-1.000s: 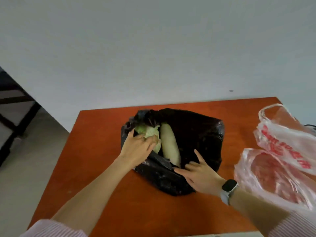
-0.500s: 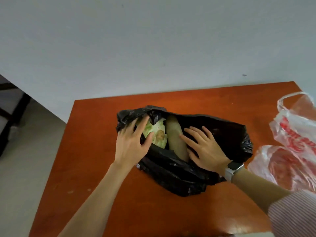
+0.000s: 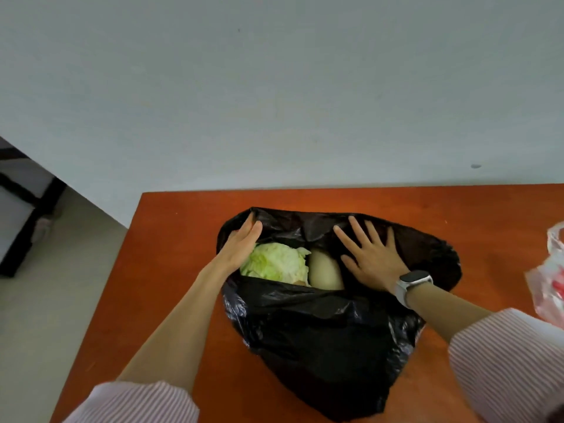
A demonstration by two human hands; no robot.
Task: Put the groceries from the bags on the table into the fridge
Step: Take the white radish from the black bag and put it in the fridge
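A black plastic bag [image 3: 329, 337] lies open on the orange-brown table [image 3: 171, 270]. Inside its mouth I see a pale green cabbage [image 3: 276, 264] and, to its right, a whitish long vegetable [image 3: 325, 270], partly covered by the bag. My left hand [image 3: 241, 245] reaches into the mouth at the left, fingers straight against the bag's inner wall, beside the cabbage. With fingers spread flat, my right hand [image 3: 370, 254] presses the bag's right side outward. A watch is on that wrist.
A clear plastic bag with red print [image 3: 549, 285] sits at the table's right edge. The table's far edge meets a pale wall. Left of the table is grey floor with dark furniture [image 3: 21, 215].
Both hands have moved farther apart and deeper toward the bag's far rim, spreading the mouth wider. The cabbage shows more fully. The view has shifted closer over the bag.
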